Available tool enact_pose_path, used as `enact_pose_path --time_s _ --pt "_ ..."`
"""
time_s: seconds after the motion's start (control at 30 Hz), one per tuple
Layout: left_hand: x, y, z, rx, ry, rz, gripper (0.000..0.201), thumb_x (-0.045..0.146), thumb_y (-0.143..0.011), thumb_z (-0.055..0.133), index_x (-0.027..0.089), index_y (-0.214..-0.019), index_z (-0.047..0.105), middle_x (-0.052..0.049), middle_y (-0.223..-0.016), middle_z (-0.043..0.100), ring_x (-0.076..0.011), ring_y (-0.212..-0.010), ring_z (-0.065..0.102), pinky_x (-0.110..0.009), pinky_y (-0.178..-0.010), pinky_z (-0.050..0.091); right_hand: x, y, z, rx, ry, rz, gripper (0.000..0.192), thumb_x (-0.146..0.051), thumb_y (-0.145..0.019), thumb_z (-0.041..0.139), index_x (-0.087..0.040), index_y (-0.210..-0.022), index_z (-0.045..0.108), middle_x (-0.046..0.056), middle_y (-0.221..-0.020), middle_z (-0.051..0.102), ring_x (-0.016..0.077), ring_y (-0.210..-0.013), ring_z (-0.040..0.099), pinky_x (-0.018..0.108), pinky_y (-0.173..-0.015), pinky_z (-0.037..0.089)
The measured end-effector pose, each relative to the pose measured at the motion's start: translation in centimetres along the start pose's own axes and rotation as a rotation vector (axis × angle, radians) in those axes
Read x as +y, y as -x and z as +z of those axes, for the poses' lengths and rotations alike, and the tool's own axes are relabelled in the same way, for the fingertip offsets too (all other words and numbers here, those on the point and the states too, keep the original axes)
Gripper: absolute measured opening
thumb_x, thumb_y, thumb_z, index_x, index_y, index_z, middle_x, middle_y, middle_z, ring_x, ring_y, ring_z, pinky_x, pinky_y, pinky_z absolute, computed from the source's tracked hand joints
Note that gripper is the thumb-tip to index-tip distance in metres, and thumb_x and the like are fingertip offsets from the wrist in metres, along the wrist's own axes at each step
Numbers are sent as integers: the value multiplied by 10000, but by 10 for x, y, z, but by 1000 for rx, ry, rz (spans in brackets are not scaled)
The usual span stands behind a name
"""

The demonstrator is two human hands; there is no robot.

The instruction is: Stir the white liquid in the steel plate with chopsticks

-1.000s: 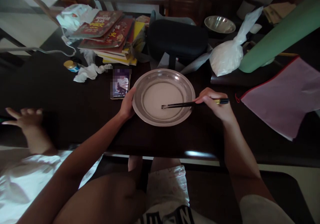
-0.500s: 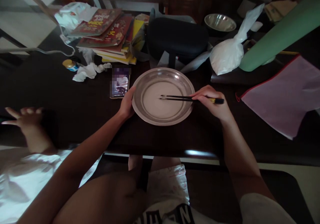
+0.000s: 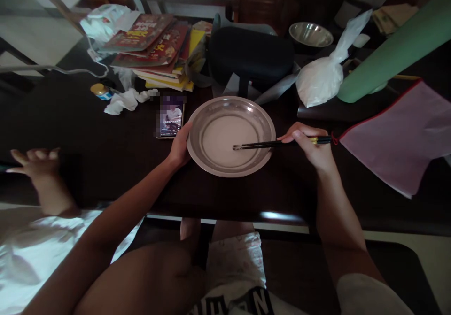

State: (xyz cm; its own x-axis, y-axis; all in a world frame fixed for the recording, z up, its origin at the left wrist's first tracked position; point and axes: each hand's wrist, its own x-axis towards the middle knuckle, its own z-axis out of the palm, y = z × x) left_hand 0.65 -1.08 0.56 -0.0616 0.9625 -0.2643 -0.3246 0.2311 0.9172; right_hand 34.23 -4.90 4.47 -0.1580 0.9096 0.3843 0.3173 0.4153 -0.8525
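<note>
My right hand [image 3: 310, 143] pinches two chopsticks [image 3: 260, 144], long axis nearly crosswise, tips pointing left into whitish contents [image 3: 223, 136]. My left hand [image 3: 180, 147] holds one metal basin [image 3: 230, 172] by its rim.

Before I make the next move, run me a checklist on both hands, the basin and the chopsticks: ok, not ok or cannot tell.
1. Left hand holding the metal basin at its left side: ok.
2. Right hand gripping the chopsticks: ok.
3. Chopstick tips inside the basin's rim, at the pale contents: ok.
4. Tips touching the basin's bottom: cannot tell.
5. Left hand clear of the phone: cannot tell; they are very close.
</note>
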Motion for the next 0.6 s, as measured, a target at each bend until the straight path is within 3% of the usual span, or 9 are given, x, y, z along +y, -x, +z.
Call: enact_pose_path --time_s 0.13,0.3,0.47,0.6 --pt "0 0 1 -5 -3 -6 239 418 -927 683 189 -929 751 -92 -962 805 -323 -1119 768 -420 -991 652 0 -1 5 -90 30 -73 229 -510 -962 737 -336 -871 855 18 -912 861 230 -905 769 433 -871 591" --pt "-2 0 -1 8 -7 16 263 435 -944 665 189 -950 758 -87 -966 812 -327 -1116 768 -421 -978 656 -1 1 0 51 13 -6 288 -505 -987 707 -316 -827 855 23 -834 824 209 -803 749 398 -780 577" --pt "-2 0 -3 22 -10 8 235 418 -941 681 194 -934 753 -86 -934 809 -317 -1108 770 -399 -979 654 -2 -1 3 -88 23 -38 273 -550 -958 727 -332 -855 854 22 -881 849 231 -878 756 431 -843 596" --pt "-3 -1 -4 43 -7 8 242 424 -943 688 191 -907 746 -87 -929 807 -312 -1087 775 -394 -965 657 -2 -1 1 33 48 -31 291 -545 -974 707 -330 -840 850 29 -892 848 238 -885 764 444 -853 598"
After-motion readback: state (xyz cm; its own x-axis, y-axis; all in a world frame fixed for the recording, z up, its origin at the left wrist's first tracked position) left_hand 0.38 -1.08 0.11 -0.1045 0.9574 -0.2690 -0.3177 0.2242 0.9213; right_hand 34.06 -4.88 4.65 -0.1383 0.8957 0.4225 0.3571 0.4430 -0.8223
